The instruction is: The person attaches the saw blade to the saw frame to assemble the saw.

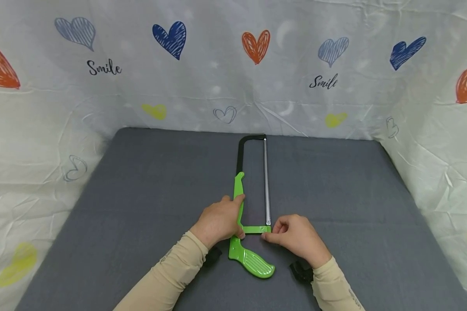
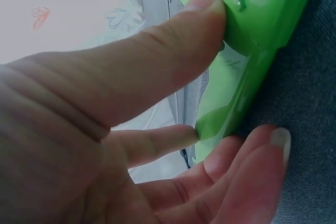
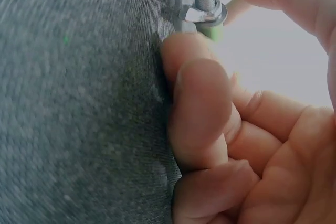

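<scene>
A hacksaw with a bright green handle and a black front frame lies on the grey table, its silver blade on the right side. My left hand grips the green frame just above the handle, thumb on one side and fingers on the other. At the blade's near end, by the green crossbar, is my right hand. In the right wrist view its thumb and curled index finger are at a metal wing nut on the end of a threaded bolt. The other right fingers are curled against the cloth.
The table has a dark grey cloth surface. Behind it and at both sides hangs a white curtain printed with hearts and "Smile". Black straps show under the wrists.
</scene>
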Demonstrator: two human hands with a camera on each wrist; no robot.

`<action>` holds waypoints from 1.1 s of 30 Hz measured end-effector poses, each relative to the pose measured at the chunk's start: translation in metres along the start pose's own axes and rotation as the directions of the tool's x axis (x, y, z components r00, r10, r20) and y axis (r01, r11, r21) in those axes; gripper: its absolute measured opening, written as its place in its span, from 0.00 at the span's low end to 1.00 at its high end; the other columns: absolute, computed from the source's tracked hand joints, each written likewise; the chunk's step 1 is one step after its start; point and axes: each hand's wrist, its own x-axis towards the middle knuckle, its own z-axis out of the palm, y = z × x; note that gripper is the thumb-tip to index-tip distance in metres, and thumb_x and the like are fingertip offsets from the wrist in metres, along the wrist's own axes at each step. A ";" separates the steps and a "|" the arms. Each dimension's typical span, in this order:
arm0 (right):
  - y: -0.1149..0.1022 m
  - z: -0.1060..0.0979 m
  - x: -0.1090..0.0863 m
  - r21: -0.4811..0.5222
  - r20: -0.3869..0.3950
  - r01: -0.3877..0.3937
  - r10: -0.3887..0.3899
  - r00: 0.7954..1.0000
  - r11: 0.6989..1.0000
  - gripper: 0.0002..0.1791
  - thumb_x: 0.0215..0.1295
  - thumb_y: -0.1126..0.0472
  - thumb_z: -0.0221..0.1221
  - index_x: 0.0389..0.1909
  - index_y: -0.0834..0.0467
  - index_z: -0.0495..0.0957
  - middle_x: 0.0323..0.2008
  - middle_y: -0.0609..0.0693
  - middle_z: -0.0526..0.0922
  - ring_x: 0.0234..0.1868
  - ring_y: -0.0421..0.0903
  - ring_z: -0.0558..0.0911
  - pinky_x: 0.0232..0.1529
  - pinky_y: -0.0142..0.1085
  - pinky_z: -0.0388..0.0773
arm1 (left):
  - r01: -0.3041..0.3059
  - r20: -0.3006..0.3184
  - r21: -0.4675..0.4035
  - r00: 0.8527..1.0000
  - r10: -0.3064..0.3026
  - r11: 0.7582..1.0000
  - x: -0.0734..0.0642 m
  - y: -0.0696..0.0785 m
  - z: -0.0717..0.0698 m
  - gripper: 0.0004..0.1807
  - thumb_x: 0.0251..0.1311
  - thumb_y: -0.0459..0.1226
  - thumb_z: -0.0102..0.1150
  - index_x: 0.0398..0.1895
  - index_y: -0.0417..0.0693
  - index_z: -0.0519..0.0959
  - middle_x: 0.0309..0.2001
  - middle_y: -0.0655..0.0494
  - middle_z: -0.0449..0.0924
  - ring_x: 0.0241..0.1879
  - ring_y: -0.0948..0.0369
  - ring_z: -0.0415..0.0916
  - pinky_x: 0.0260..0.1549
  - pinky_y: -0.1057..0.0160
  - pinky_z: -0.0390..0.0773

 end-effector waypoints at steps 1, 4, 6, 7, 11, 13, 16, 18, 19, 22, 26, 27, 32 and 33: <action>0.000 0.000 0.000 0.000 0.000 -0.005 0.005 1.000 1.000 0.19 0.59 0.42 0.78 0.18 0.46 0.83 0.16 0.41 0.78 0.19 0.41 0.74 0.22 0.36 0.69 | 0.002 0.002 0.000 1.000 -0.002 1.000 0.000 0.000 0.000 0.59 0.45 0.43 0.90 0.83 0.51 0.67 0.64 0.36 0.78 0.48 0.43 0.85 0.42 0.46 0.86; 0.000 -0.001 0.000 0.002 -0.003 0.000 0.000 1.000 1.000 0.19 0.58 0.42 0.78 0.18 0.46 0.83 0.16 0.40 0.78 0.19 0.41 0.74 0.22 0.35 0.69 | 0.008 0.006 0.003 1.000 -0.008 1.000 0.001 0.001 -0.001 0.59 0.45 0.43 0.90 0.83 0.52 0.67 0.64 0.36 0.79 0.48 0.43 0.85 0.41 0.45 0.85; 0.000 -0.001 0.000 0.007 0.001 0.007 -0.007 1.000 1.000 0.19 0.59 0.43 0.78 0.18 0.46 0.83 0.15 0.40 0.78 0.18 0.41 0.74 0.22 0.35 0.68 | 0.011 0.004 0.009 1.000 -0.011 1.000 0.001 0.001 -0.001 0.59 0.46 0.44 0.90 0.83 0.52 0.67 0.63 0.37 0.79 0.47 0.44 0.85 0.40 0.46 0.85; 0.001 -0.001 0.000 0.008 0.003 0.010 -0.010 1.000 1.000 0.19 0.59 0.43 0.78 0.18 0.46 0.83 0.15 0.40 0.78 0.18 0.40 0.74 0.22 0.35 0.68 | 0.012 0.004 0.014 1.000 -0.012 1.000 0.001 0.001 -0.001 0.59 0.46 0.44 0.90 0.83 0.52 0.67 0.63 0.37 0.79 0.47 0.44 0.85 0.40 0.46 0.85; 0.002 0.000 -0.001 0.017 0.020 0.014 -0.014 1.000 1.000 0.17 0.61 0.46 0.76 0.18 0.47 0.83 0.15 0.39 0.79 0.18 0.40 0.73 0.22 0.35 0.68 | 0.013 0.003 0.031 1.000 -0.014 0.999 0.000 0.001 0.000 0.59 0.45 0.45 0.90 0.83 0.53 0.67 0.62 0.38 0.80 0.45 0.45 0.85 0.37 0.46 0.84; 0.002 0.001 -0.001 0.014 0.027 0.023 -0.023 0.999 1.000 0.16 0.62 0.49 0.74 0.18 0.47 0.83 0.16 0.39 0.79 0.18 0.40 0.73 0.22 0.35 0.68 | 0.013 0.004 0.034 1.000 -0.013 0.999 0.001 0.001 0.000 0.59 0.45 0.45 0.90 0.83 0.54 0.67 0.62 0.38 0.80 0.44 0.45 0.84 0.37 0.46 0.84; 0.003 0.000 -0.001 0.006 0.036 0.037 -0.037 0.999 0.999 0.14 0.62 0.52 0.72 0.18 0.48 0.83 0.16 0.39 0.79 0.18 0.40 0.74 0.22 0.35 0.68 | 0.008 0.006 0.031 1.000 -0.008 0.999 0.001 0.001 0.000 0.59 0.46 0.45 0.90 0.83 0.53 0.67 0.62 0.38 0.80 0.44 0.46 0.84 0.36 0.47 0.84; 0.003 0.000 -0.001 -0.002 0.041 0.044 -0.044 0.998 0.999 0.13 0.62 0.54 0.70 0.19 0.47 0.83 0.17 0.39 0.80 0.19 0.40 0.75 0.23 0.35 0.68 | 0.004 0.005 0.028 1.000 -0.005 1.000 0.001 0.001 -0.001 0.59 0.45 0.45 0.90 0.83 0.53 0.67 0.62 0.38 0.80 0.42 0.46 0.84 0.35 0.47 0.84; 0.002 -0.001 -0.001 -0.005 0.044 0.045 -0.045 0.998 0.999 0.12 0.62 0.54 0.70 0.19 0.47 0.83 0.17 0.39 0.80 0.19 0.40 0.75 0.23 0.35 0.69 | 0.003 0.005 0.028 1.000 -0.003 1.000 0.001 0.001 -0.001 0.59 0.45 0.45 0.90 0.83 0.53 0.67 0.62 0.38 0.80 0.43 0.46 0.84 0.35 0.47 0.84; 0.002 -0.001 -0.001 -0.009 0.048 0.045 -0.044 0.998 0.999 0.12 0.62 0.52 0.70 0.20 0.47 0.83 0.18 0.39 0.81 0.20 0.40 0.76 0.24 0.35 0.69 | 0.003 0.006 0.029 1.000 -0.004 1.000 0.001 0.000 -0.002 0.59 0.45 0.45 0.90 0.83 0.53 0.67 0.63 0.38 0.79 0.43 0.46 0.84 0.36 0.47 0.84; 0.001 0.000 -0.001 -0.013 0.049 0.042 -0.041 0.998 0.999 0.13 0.64 0.48 0.71 0.22 0.46 0.82 0.19 0.40 0.79 0.21 0.40 0.75 0.25 0.35 0.70 | 0.006 0.014 0.035 1.000 -0.006 0.999 0.000 -0.002 -0.003 0.59 0.46 0.46 0.90 0.83 0.54 0.67 0.63 0.38 0.79 0.44 0.46 0.84 0.36 0.47 0.83; 0.001 0.000 0.000 -0.015 0.050 0.048 -0.047 0.998 0.999 0.13 0.64 0.48 0.71 0.23 0.46 0.82 0.19 0.40 0.79 0.21 0.40 0.75 0.26 0.35 0.71 | 0.008 0.016 0.035 1.000 -0.009 0.999 0.000 -0.002 -0.003 0.59 0.46 0.46 0.89 0.83 0.54 0.67 0.63 0.39 0.79 0.43 0.47 0.84 0.36 0.48 0.83; -0.001 0.004 0.001 -0.031 0.064 0.094 -0.092 0.994 0.995 0.11 0.65 0.52 0.69 0.23 0.46 0.82 0.20 0.38 0.79 0.21 0.37 0.74 0.27 0.32 0.70 | 0.022 0.030 0.025 0.999 -0.023 0.999 -0.003 -0.008 -0.003 0.59 0.48 0.47 0.88 0.84 0.56 0.66 0.64 0.40 0.79 0.44 0.47 0.83 0.36 0.49 0.82; -0.002 0.004 0.002 -0.033 0.066 0.102 -0.100 0.993 0.994 0.11 0.65 0.52 0.69 0.23 0.45 0.82 0.20 0.37 0.79 0.21 0.36 0.74 0.27 0.32 0.70 | 0.022 0.033 0.021 0.999 -0.023 1.000 -0.003 -0.010 -0.004 0.59 0.48 0.48 0.88 0.84 0.56 0.66 0.64 0.40 0.79 0.43 0.48 0.83 0.36 0.49 0.82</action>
